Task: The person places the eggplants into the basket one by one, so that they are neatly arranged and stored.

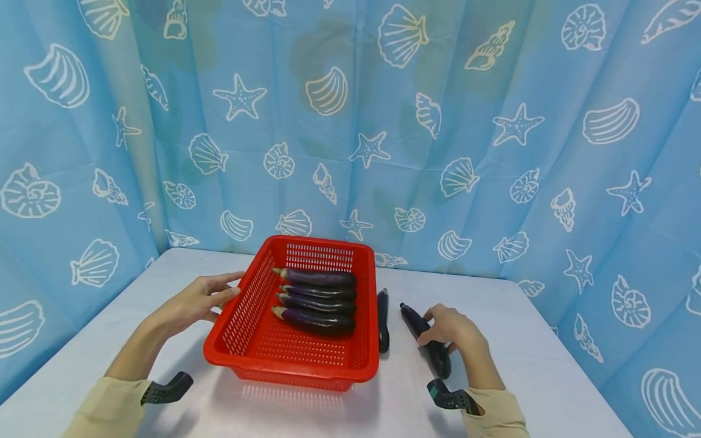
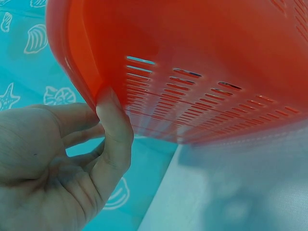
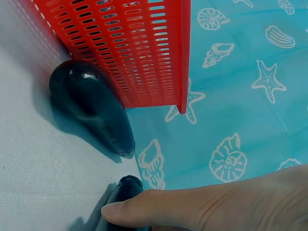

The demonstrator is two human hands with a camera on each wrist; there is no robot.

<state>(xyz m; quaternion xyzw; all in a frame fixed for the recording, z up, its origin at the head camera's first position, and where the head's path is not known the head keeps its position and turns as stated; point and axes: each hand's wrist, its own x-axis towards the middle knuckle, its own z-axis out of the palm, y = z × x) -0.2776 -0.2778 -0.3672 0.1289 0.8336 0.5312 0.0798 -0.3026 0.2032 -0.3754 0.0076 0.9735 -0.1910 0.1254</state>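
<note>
My left hand is at the left side of a red plastic basket, pinching its rim between thumb and fingers; the left wrist view shows the thumb against the outer wall. Several purple eggplants lie side by side inside. To the right of the basket, my right hand grips a dark eggplant from above, on the table. Between that hand and the basket lies another dark eggplant, also seen close to the basket wall in the right wrist view.
A white cloth covers the table. Behind and at both sides hangs a blue curtain with white shell and starfish prints. Each wrist wears a black camera mount.
</note>
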